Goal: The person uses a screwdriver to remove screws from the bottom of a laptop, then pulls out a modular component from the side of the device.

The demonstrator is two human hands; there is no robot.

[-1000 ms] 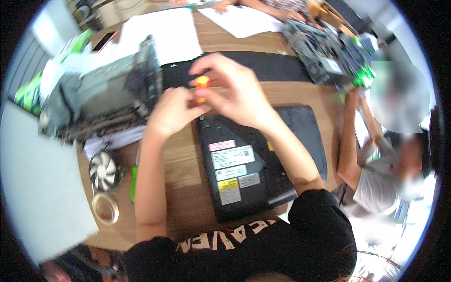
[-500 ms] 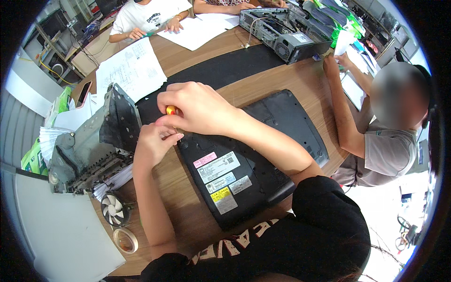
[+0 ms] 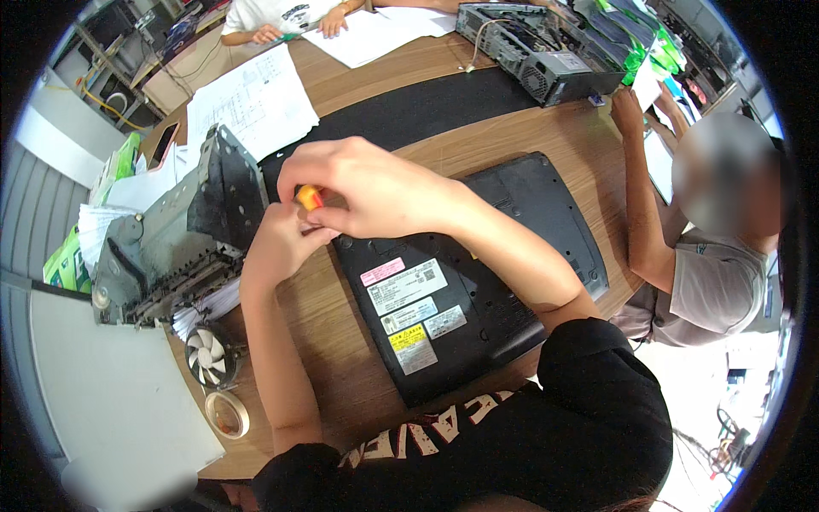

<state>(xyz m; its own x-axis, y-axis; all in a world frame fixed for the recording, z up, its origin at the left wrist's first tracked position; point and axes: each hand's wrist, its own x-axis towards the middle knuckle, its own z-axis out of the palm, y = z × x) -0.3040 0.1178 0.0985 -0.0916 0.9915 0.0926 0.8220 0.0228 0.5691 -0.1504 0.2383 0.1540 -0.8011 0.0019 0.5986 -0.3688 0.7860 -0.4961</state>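
Observation:
A black laptop [image 3: 533,209] lies upside down on the wooden table, its underside and several stickers facing up. Over its far left corner, my right hand [image 3: 371,188] is closed around a screwdriver [image 3: 309,198] with a yellow and red handle; the shaft is mostly hidden by fingers. My left hand [image 3: 277,249] meets it there, thumb and fingers pinched together just below the handle. What those left fingers grip is hidden. My right forearm crosses above the laptop, covering part of it.
Left of my hands stands a grey metal and black plastic frame [image 3: 183,226]. Nearer are a cooling fan [image 3: 209,357] and a round dish [image 3: 227,415] of small parts. Papers [image 3: 252,102] and an opened computer case [image 3: 546,64] lie farther off. Co-workers sit opposite and at right.
The view has shifted slightly, so the table's things sit a little differently. My right hand has turned a bit and more of the screwdriver handle shows. Both hands stay together at the laptop's corner.

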